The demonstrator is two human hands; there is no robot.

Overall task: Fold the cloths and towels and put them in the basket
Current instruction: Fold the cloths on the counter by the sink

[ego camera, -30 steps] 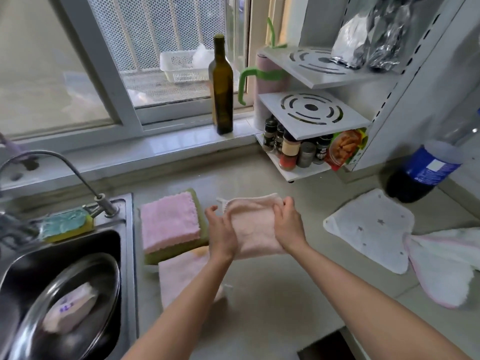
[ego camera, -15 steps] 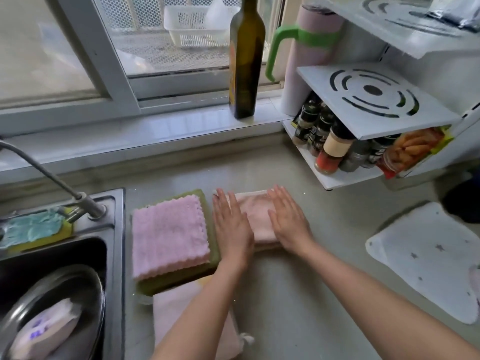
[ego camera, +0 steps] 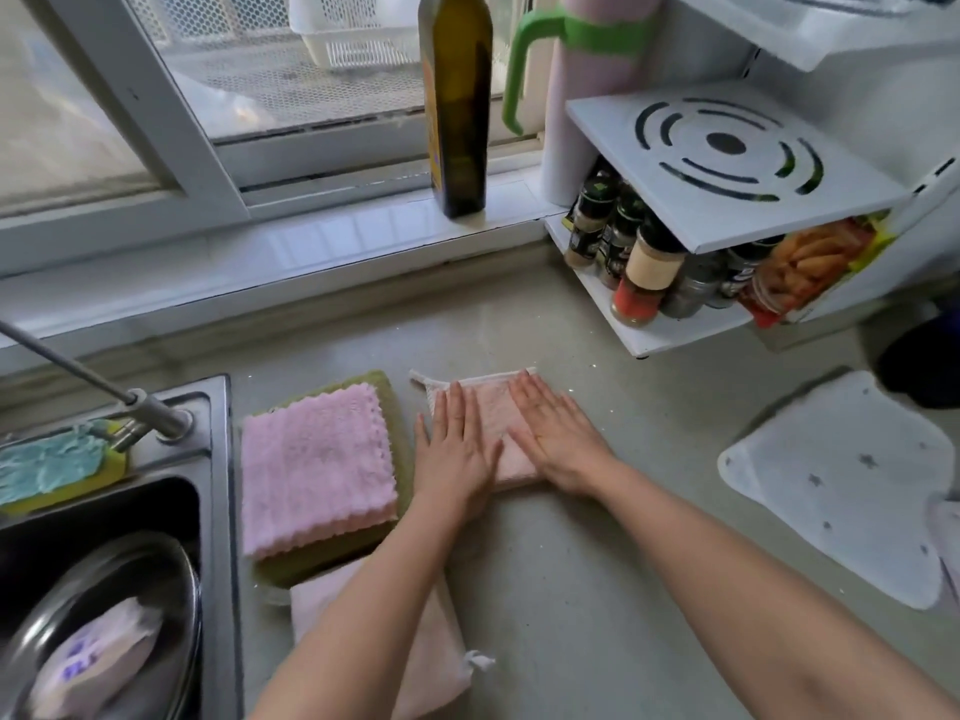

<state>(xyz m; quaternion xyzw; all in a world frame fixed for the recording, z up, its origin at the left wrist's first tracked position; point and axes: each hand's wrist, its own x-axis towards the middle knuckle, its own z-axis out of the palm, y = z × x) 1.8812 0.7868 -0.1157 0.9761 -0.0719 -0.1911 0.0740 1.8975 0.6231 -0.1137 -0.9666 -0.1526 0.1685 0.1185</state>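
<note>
My left hand point(ego camera: 457, 459) and right hand point(ego camera: 558, 439), fingers straight and side by side, press flat on the folded pale pink cloth point(ego camera: 498, 423) on the surface point(ego camera: 597, 589), beside a stacked pink towel point(ego camera: 314, 467); spice jar labels point(ego camera: 613, 236) are unreadable.

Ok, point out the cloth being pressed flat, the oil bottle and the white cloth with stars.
pink cloth point(ego camera: 491, 407), head view, bare patch between the hands
oil bottle point(ego camera: 460, 122), head view, mid body
white cloth point(ego camera: 841, 480), head view, centre
</note>
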